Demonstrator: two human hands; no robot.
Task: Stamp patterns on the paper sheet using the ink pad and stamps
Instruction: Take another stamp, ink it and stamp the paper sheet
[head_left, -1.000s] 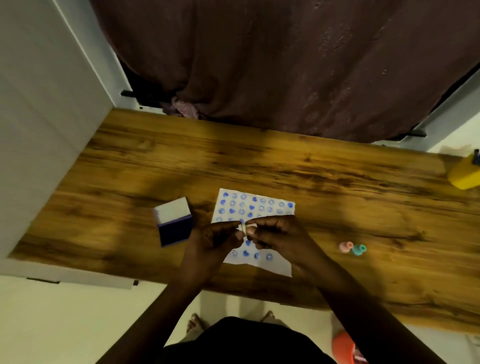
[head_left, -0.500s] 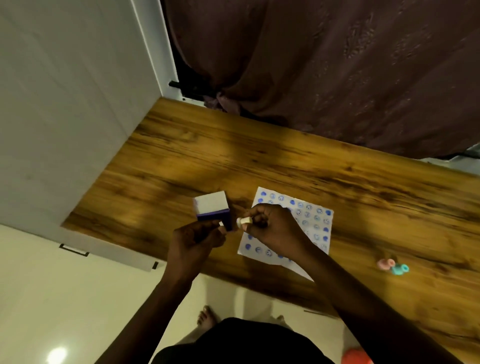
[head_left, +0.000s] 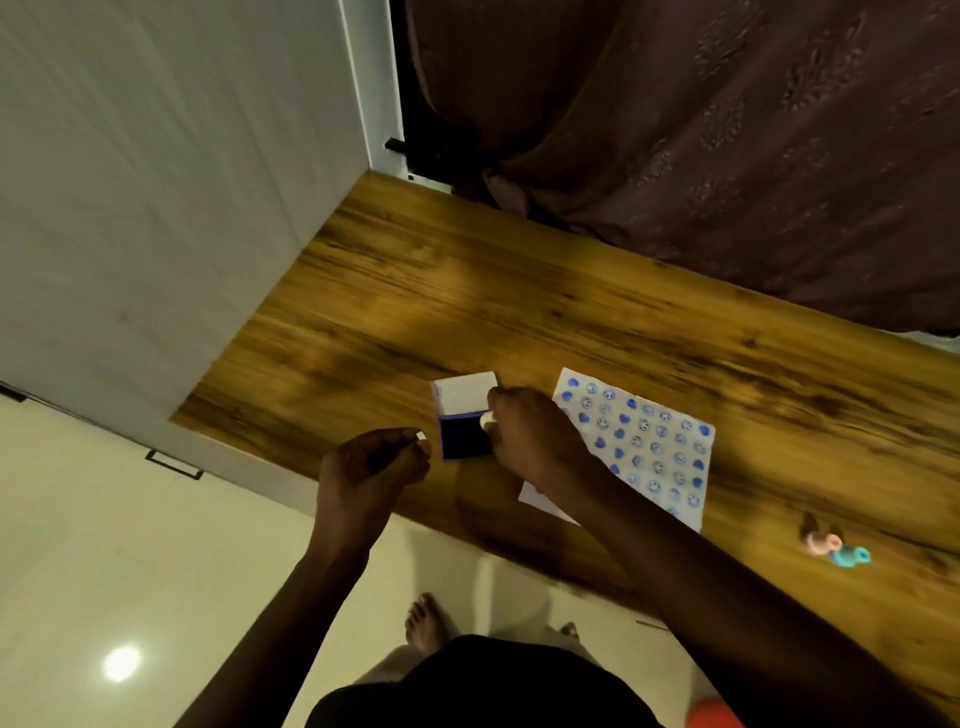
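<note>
Near the front edge of a wooden surface (head_left: 519, 291), a person's two bare arms reach forward from the bottom of the view. The right hand (head_left: 535, 436) is curled over, knuckles up, its grip pinched shut around a small pale stamp (head_left: 487, 419), whose end meets the dark blue pad of an open ink pad (head_left: 464, 439). The ink pad's white lid (head_left: 464, 394) is tipped back on the far side. The left hand (head_left: 371, 462) hovers just left of the ink pad, wrist bent, fingers curled together with something small and white (head_left: 422, 435) pinched at the fingertips; what it is cannot be told. Just right of the right hand lies a white paper sheet (head_left: 644, 441), flat on the surface and turned at a slant, covered with rows of blue hearts and round smiley prints; the right forearm crosses its near-left corner. Further right, well apart from the sheet, two more small stamps lie touching each other, one pink (head_left: 823, 543) and one teal (head_left: 849, 556). A dark maroon curtain (head_left: 727, 130) hangs behind the surface, and a white cabinet (head_left: 156, 182) stands to its left. Bare toes (head_left: 426, 621) show on the pale floor below.
</note>
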